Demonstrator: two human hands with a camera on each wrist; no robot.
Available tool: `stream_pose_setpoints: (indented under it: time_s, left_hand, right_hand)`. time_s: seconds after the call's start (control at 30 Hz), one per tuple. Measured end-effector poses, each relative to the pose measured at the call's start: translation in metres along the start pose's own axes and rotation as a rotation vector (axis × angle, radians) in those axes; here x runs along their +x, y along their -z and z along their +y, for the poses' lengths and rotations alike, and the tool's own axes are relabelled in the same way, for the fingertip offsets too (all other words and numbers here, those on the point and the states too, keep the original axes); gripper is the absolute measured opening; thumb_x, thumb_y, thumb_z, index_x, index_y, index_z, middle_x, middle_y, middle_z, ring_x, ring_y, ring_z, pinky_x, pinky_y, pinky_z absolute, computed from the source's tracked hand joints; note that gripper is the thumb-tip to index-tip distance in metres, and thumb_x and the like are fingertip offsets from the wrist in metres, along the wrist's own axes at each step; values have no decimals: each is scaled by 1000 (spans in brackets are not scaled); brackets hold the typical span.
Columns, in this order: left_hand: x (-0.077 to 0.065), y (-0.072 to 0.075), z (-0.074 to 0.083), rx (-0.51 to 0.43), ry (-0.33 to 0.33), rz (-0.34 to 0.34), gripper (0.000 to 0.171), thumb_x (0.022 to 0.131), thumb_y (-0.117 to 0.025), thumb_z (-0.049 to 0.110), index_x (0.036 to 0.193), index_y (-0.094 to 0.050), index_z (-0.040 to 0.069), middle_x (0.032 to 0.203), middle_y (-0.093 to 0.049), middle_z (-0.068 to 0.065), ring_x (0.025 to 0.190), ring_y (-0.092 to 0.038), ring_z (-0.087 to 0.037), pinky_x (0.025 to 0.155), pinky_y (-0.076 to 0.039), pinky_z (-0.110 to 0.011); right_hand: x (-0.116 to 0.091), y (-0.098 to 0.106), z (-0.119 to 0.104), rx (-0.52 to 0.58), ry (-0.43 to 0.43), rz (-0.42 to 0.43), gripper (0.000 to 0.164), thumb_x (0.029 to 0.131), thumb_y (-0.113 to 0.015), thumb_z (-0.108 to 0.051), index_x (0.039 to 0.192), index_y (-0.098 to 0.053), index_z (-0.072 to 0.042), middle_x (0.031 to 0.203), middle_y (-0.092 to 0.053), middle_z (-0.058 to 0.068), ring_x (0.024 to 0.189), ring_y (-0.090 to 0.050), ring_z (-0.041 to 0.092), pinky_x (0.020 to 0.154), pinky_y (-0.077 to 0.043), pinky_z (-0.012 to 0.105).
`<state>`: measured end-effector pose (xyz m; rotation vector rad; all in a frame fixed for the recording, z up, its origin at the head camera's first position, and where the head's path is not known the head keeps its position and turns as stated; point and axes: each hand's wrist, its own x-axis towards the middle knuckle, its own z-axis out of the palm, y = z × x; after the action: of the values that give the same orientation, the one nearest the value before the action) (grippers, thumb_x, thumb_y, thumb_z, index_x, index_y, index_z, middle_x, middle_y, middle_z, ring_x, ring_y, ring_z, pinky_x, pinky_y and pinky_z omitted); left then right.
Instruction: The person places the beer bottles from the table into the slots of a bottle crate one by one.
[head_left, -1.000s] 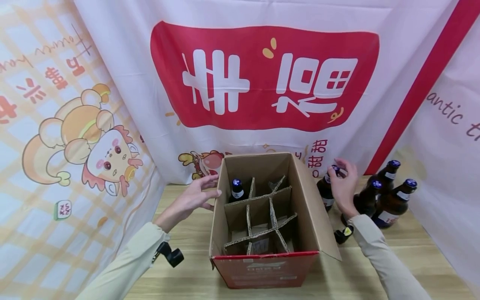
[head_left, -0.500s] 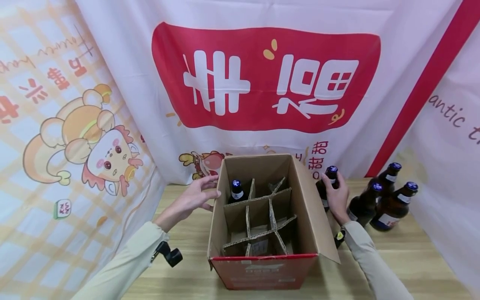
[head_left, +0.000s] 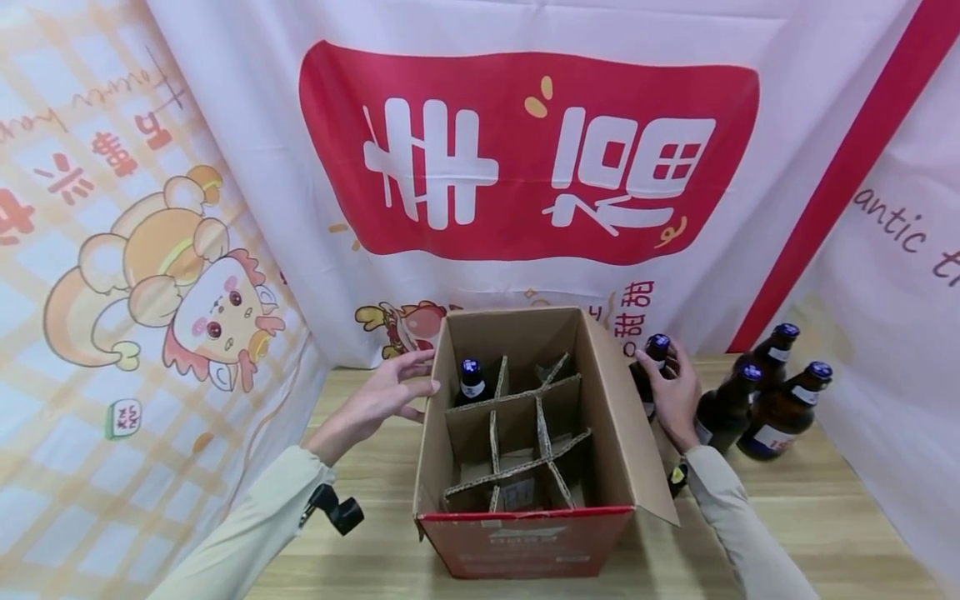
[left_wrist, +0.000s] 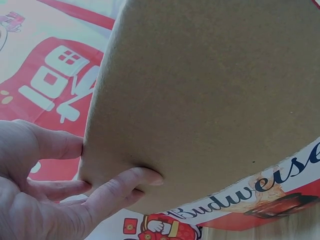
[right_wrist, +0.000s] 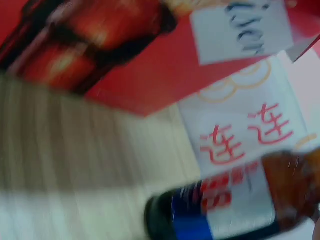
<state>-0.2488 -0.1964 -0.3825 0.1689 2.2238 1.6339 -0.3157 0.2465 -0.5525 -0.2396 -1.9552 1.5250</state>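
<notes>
A red cardboard box (head_left: 525, 542) stands upright with its top open and cardboard dividers (head_left: 517, 392) making cells inside. One brown bottle (head_left: 473, 380) with a blue cap sits in its back left cell. My left hand (head_left: 390, 387) touches the box's left side near the back corner; in the left wrist view its extended fingertips press the brown flap (left_wrist: 200, 100). On the box's right, my right hand (head_left: 675, 396) holds another beer bottle (head_left: 658, 342) by the neck. In the right wrist view this bottle (right_wrist: 240, 200) shows a white, red and blue label.
Three more brown bottles (head_left: 780, 421) stand close together at the right, just beyond my right wrist. The box's right flap (head_left: 637, 433) folds outward toward my right forearm. A printed cloth (head_left: 525, 275) hangs behind the wooden table (head_left: 360, 500).
My right hand has come down from the bottle's cap to its neck and shifted slightly left, the bottle moving a little toward the box. The left hand stays at the box.
</notes>
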Motion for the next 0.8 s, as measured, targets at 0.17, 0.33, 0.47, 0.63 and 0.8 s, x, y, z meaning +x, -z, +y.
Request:
stream_pose_setpoints:
  time_s: [0.17,0.33,0.47,0.63,0.8]
  left_hand:
    - [-3,4,0,-9,-16,-2,71,101,-63,8,162,-28,-2,161,-34,-34,134,-53,-52,84,-67,-45]
    - [-1,2,1,-6,-25,-14,71,101,-62,8,163,-27,-2,161,-35,-34,134,-53,-52,84,-67,-45]
    - [1,-1,0,-4,-29,-22,71,101,-62,7,163,-27,-2,160,-36,-34,132,-55,-51,84,-67,-45]
    - [-2,0,-1,8,-27,-19,71,101,-62,7,162,-28,-3,160,-36,-34,132,-55,-50,83,-67,-44]
    - [1,0,0,-10,-21,-22,70,102,-62,7,162,-28,-2,162,-35,-32,133,-55,-50,84,-67,-46]
  right_hand:
    - [-5,7,-19,139,32,-59,46,95,-77,-10,138,-64,0,126,-69,17,113,-64,6,101,-57,23]
    - [-6,23,-54,67,46,-167,48,96,-75,-6,142,-61,4,130,-67,32,106,-69,2,93,-56,14]
    - [-2,30,-55,-16,82,-231,45,96,-75,-6,138,-63,5,125,-69,32,100,-69,-1,86,-54,6]
    - [-6,24,-59,-30,149,-242,37,96,-74,-1,131,-66,11,120,-71,33,102,-69,3,87,-56,8]
    - [-2,19,-64,-9,167,-205,32,95,-73,3,123,-66,16,111,-71,37,91,-68,-3,79,-55,6]
